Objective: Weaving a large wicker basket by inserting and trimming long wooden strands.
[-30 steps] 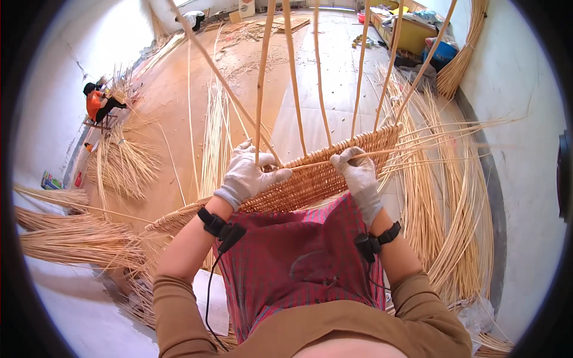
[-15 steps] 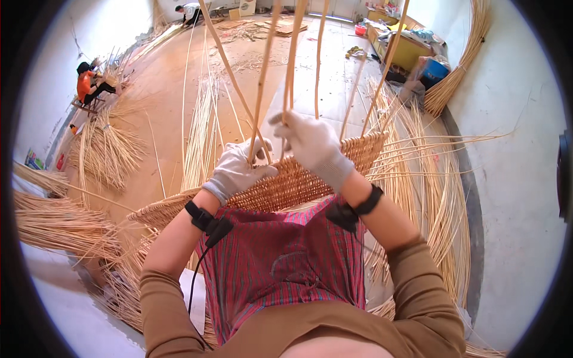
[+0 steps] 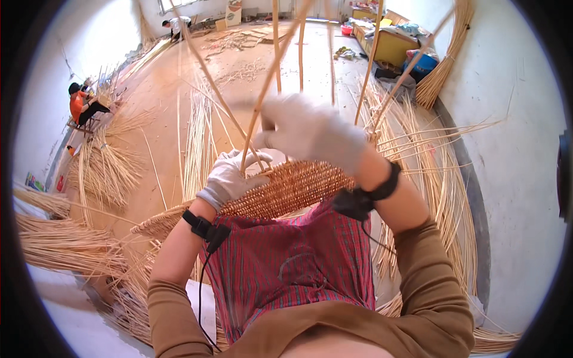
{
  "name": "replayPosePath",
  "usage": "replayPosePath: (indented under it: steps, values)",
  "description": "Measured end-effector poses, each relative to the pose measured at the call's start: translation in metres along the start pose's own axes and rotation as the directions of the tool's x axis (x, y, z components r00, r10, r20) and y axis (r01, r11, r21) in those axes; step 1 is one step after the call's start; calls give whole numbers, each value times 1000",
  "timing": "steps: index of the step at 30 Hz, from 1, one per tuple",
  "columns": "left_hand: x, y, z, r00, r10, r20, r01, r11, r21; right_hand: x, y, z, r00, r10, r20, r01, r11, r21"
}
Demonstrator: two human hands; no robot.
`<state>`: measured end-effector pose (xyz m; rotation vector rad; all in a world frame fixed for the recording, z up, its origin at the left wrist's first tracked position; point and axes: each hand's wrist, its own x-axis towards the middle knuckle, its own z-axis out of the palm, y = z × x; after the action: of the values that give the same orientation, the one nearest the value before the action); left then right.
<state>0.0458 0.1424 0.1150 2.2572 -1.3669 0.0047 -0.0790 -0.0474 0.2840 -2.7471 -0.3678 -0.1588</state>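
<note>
Across my lap lies a woven wicker piece (image 3: 292, 185), its near face toward me and its far edge set with several tall upright rods (image 3: 206, 71). My left hand (image 3: 230, 176), in a whitish work glove, is closed on that edge, with the thumb on the near side and the fingers around the foot of a rod. Just above the weave, right of the left hand, my gloved right hand (image 3: 313, 130) is smeared by motion; whether its fingers hold a rod cannot be made out. A red striped cloth (image 3: 292, 256) covers my lap under the wicker.
Loose pale rods (image 3: 430, 197) lie along the right side, and thick bundles (image 3: 65, 238) lie at the left. A person in orange (image 3: 83, 107) sits at the far left; another person (image 3: 176, 25) bends at the back. A yellowish cabinet (image 3: 391, 49) and a blue tub (image 3: 422, 62) stand at the back right.
My right hand has moved right and toward me, away from the upright rod it was touching, and is now blurred. The left hand keeps its hold on the woven edge. The view has shifted slightly.
</note>
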Motion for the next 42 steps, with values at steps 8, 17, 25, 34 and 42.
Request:
replayPosePath:
  steps: [8, 17, 25, 34, 42]
  values:
    - [5, 1, 10, 994, 25, -104, -19, 998, 61, -72, 126, 77, 717, 469, -515, -100, 801, 590]
    - [8, 24, 18, 977, 136, -164, -114, 985, 133, -104, 154, 136, 604, 675, -424, -194, 641, 743]
    - [15, 17, 16, 991, -137, -4, 136, 988, -69, -119, 137, 169, 577, 463, -673, -85, 853, 514]
    - [40, 18, 15, 908, 309, -284, -293, 951, 97, -100, 172, 198, 619, 685, -384, 197, 337, 920]
    - [47, 26, 33, 998, 15, -65, -22, 995, -99, -104, 159, 194, 601, 685, -413, 126, 428, 895]
